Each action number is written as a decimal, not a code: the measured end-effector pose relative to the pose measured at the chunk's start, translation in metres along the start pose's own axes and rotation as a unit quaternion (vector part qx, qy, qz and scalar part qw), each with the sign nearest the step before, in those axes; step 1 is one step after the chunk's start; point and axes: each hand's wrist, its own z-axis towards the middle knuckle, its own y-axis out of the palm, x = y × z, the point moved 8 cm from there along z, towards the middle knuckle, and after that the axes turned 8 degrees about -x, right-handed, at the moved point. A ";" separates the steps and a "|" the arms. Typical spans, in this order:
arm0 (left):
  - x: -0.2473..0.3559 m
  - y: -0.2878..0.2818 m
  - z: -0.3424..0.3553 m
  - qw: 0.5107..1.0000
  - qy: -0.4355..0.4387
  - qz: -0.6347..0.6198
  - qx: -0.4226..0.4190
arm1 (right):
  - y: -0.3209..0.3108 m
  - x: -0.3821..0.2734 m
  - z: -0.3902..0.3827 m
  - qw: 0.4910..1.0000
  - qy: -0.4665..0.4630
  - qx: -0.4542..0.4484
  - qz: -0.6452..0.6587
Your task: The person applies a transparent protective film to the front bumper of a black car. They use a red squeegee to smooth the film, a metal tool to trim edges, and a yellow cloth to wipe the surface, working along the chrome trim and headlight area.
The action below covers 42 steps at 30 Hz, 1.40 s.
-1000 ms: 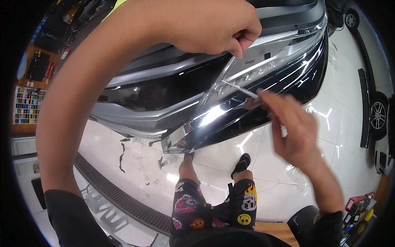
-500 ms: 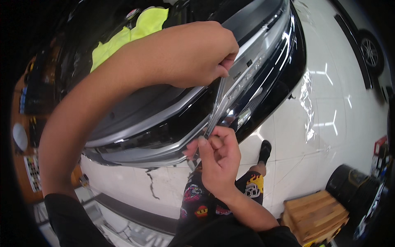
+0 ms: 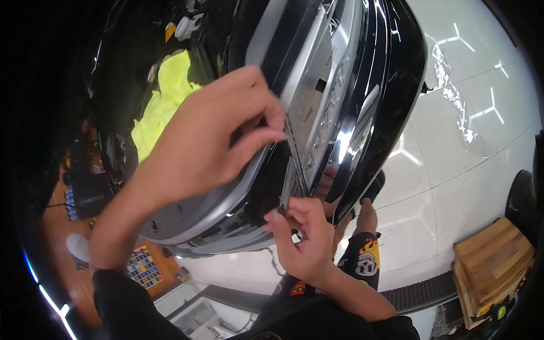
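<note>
A thin, glossy dark-edged strip [image 3: 296, 153], perhaps film or trim, runs between my two hands in front of the car's front end [image 3: 385, 107]. Its upper end is pinched between thumb and finger of my left hand [image 3: 232, 130], which is raised above the silver trim. Lower down, my right hand [image 3: 303, 238] grips the strip's other end in its fingertips, close to the edge of the bumper. Beside my left forearm a bright yellow-green cloth [image 3: 170, 96] lies on the dark engine-bay area. Exactly where the strip meets the car is unclear.
Crumpled clear film [image 3: 450, 93] lies on the glossy tiled floor [image 3: 419, 192] to the right. A wooden stool or crate [image 3: 493, 260] stands at the lower right, near a dark rounded object [image 3: 521, 198]. Small coloured items [image 3: 144, 266] sit on a wooden surface at the left.
My left hand has moved left and slightly down, its wrist turned so the thumb pinch shows. My right hand remains low on the strip. The head view has shifted.
</note>
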 end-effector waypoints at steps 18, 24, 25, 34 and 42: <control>-0.008 -0.014 -0.009 0.996 -0.084 0.028 -0.022 | 0.014 -0.020 0.008 0.998 0.019 -0.033 -0.046; -0.003 -0.020 -0.001 0.991 -0.113 0.043 -0.064 | 0.011 -0.026 0.012 0.999 0.005 -0.031 -0.033; 0.001 -0.018 0.000 0.992 -0.107 0.044 -0.054 | 0.009 -0.024 0.009 0.999 0.000 -0.023 -0.024; 0.020 0.003 0.006 0.989 -0.109 0.087 -0.056 | -0.003 -0.014 0.000 1.000 -0.002 -0.012 -0.001; 0.022 0.014 0.022 0.991 -0.075 0.100 -0.054 | -0.006 -0.003 0.007 0.999 -0.035 0.028 0.029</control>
